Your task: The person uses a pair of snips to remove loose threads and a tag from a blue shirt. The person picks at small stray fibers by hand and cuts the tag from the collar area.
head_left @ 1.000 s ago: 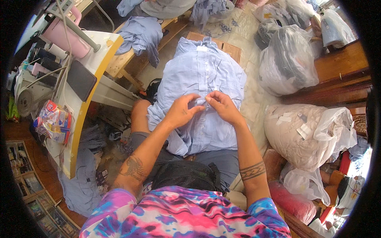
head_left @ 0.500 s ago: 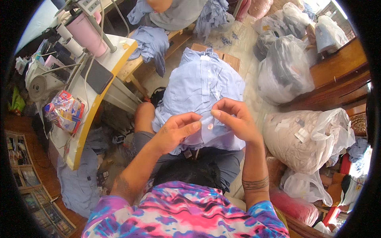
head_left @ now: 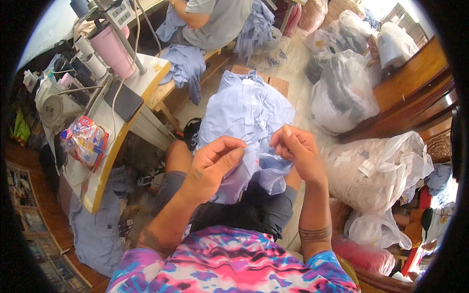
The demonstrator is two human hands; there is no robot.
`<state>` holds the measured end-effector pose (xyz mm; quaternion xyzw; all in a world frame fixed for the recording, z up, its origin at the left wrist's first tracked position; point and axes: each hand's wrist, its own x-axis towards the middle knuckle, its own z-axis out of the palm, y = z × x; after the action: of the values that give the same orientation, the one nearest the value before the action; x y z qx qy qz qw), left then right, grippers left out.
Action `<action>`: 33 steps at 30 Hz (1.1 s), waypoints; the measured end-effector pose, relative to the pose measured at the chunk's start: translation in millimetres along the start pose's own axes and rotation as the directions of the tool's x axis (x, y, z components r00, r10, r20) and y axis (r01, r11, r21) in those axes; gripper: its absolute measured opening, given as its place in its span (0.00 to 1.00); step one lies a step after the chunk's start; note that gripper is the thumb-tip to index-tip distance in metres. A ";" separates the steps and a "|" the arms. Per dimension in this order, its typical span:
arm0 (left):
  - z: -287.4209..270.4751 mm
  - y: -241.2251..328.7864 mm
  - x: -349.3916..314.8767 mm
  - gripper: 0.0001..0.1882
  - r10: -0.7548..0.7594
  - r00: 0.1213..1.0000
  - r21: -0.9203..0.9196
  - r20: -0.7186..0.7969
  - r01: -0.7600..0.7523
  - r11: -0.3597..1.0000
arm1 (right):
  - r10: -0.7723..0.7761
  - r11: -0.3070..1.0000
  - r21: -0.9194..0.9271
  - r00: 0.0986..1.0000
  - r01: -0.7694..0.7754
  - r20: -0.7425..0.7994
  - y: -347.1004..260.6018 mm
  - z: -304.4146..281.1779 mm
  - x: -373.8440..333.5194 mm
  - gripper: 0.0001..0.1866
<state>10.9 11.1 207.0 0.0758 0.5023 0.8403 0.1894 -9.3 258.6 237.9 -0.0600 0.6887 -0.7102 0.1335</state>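
A light blue button-up shirt (head_left: 244, 105) is spread over my lap and a low wooden surface beyond my knees. My left hand (head_left: 215, 168) is closed in a pinch at the front edge of the shirt, lifting a fold of it. A small pinkish spot shows on the cloth beside those fingertips, too blurred to make out. To the right of that fold, my right hand (head_left: 300, 151) is raised with curled fingers pressed to the thumb. Whatever it may hold is too small to see. Loose cloth hangs just below it.
At left stands a yellow-edged table (head_left: 110, 161) with a phone (head_left: 123, 100), a pink tumbler (head_left: 113, 51), thread cones and a snack packet (head_left: 84, 141). Stuffed plastic bags (head_left: 344, 93) line the right side. Another person (head_left: 215, 22) sits ahead on a bench.
My right hand has moved slightly right, away from my left fingertips, and turned thumb up. The shirt's lower front has folded open on the right. My head view has tilted up a little.
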 end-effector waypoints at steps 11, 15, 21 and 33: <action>-40.5 -25.6 -7.8 0.08 0.161 0.987 0.426 -0.030 -0.133 0.895 | -0.057 0.988 -0.151 0.985 0.031 -0.164 44.6 65.9 -15.5 0.17; -49.1 -17.8 -15.8 0.13 0.366 0.906 0.804 0.213 -0.376 0.461 | 0.342 0.936 0.129 0.931 -0.326 -0.126 62.7 85.4 -16.9 0.19; -78.6 51.9 -100.8 0.06 0.619 0.783 0.976 0.057 -0.175 0.132 | 0.292 0.873 0.463 0.927 -0.157 -0.236 113.2 108.8 -26.1 0.21; -214.7 75.8 -258.1 0.18 0.708 0.555 0.682 -0.437 0.718 -0.142 | 0.493 0.797 0.411 0.870 -0.443 -0.019 133.3 86.2 -24.8 0.22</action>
<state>161.0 -297.9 185.5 -0.2214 0.9529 0.0368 -0.2038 51.9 180.3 111.7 0.1850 0.5318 -0.7807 0.2710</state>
